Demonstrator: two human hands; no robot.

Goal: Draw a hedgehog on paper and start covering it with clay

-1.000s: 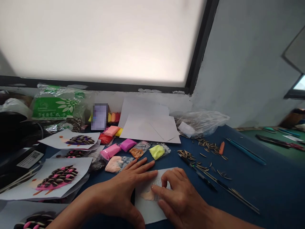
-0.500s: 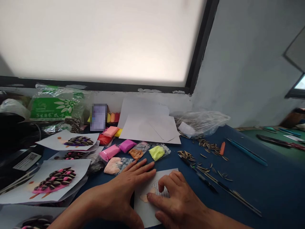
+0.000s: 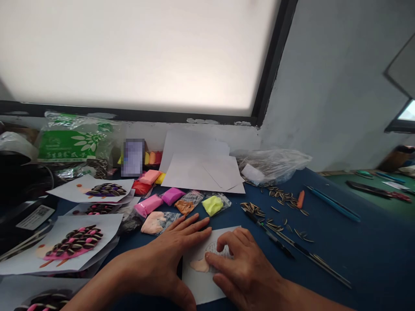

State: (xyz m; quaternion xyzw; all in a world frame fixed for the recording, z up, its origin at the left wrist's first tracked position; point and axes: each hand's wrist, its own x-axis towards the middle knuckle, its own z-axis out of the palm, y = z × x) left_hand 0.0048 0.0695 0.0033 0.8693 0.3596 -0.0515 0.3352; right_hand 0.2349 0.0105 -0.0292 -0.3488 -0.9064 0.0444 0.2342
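Observation:
A white sheet of paper (image 3: 202, 289) lies in front of me with a pencilled oval full of small marks (image 3: 212, 247). A flat piece of peach modelling clay (image 3: 199, 265) sits at the oval's left side. My left hand (image 3: 171, 250) rests with fingers stretched across the sheet's upper left edge, holding nothing. Above the sheet is my right hand (image 3: 241, 263). Its index fingertip touches the clay's right edge, the thumb is apart, and the other fingers are bent. Near my left fingertips lies an opened packet of peach clay (image 3: 154, 222).
Left are seed-and-clay hedgehog pictures (image 3: 74, 244) and a green seed bag (image 3: 68, 144). Ahead lie coloured clay packets (image 3: 173, 195), blank sheets (image 3: 204, 172) and a blurred upright panel (image 3: 132, 157). Right are sunflower seeds (image 3: 282, 196), a black pen (image 3: 275, 239), an orange clay stick (image 3: 301, 199) and blue tweezers (image 3: 333, 204).
My right index fingertip has shifted slightly right along the clay, so more of the peach piece shows. My left hand stays in place on the paper.

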